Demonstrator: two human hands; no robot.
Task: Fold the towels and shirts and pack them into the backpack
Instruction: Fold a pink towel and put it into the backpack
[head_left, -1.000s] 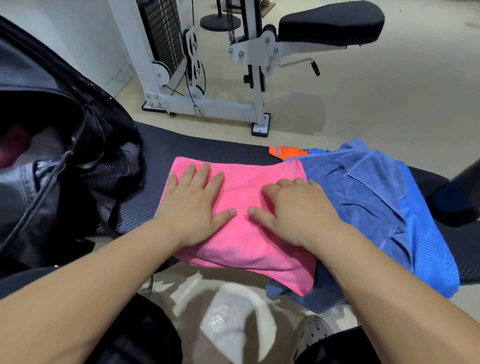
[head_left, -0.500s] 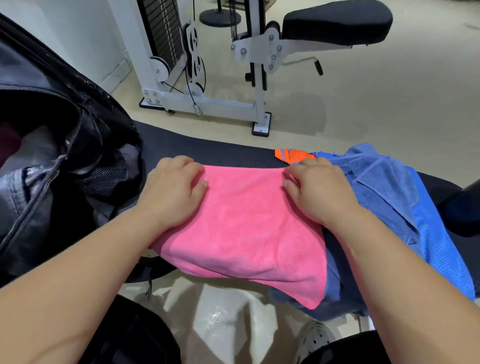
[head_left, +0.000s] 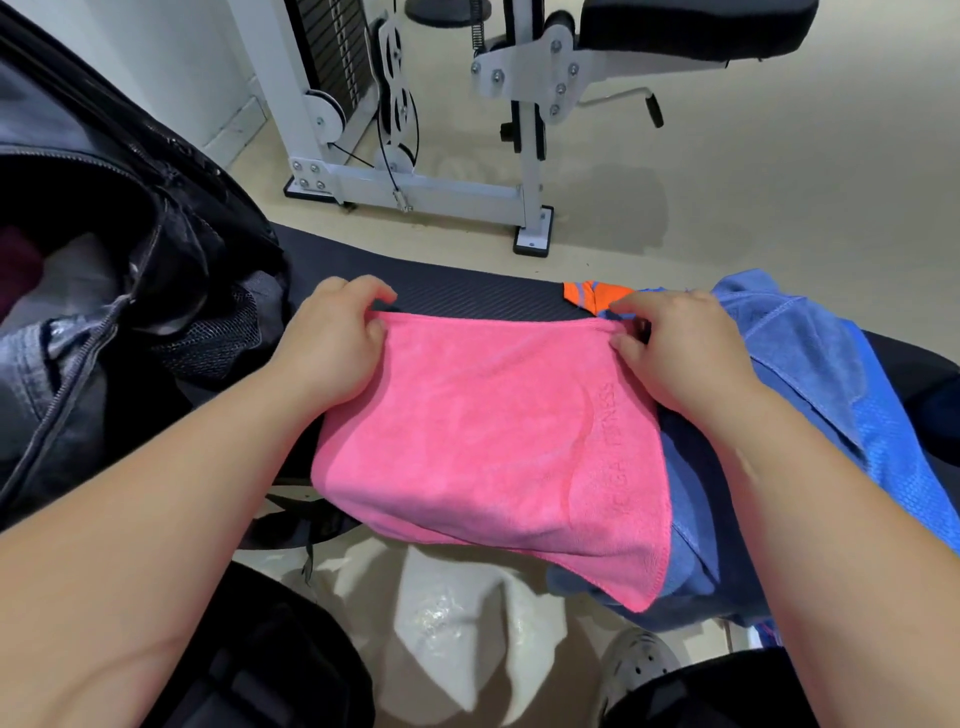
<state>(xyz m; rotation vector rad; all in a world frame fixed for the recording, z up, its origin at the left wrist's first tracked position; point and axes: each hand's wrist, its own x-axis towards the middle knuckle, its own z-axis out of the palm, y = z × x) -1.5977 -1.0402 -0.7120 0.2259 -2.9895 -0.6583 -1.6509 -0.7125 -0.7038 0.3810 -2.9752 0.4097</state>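
A pink towel lies folded across a black padded bench, its near edge hanging over the front. My left hand pinches the towel's far left corner. My right hand pinches the far right corner. To the left stands an open black backpack with clothes inside. A blue towel and a blue mesh shirt are heaped at the right, partly under the pink towel. An orange-striped garment peeks out behind my right hand.
A white weight machine with a black padded seat stands on the beige floor beyond the bench. Below the bench lie a white plastic bag and a grey perforated shoe.
My hands went from pressing flat on the middle of the pink towel to its far edge, spread apart, and now pinch the two far corners.
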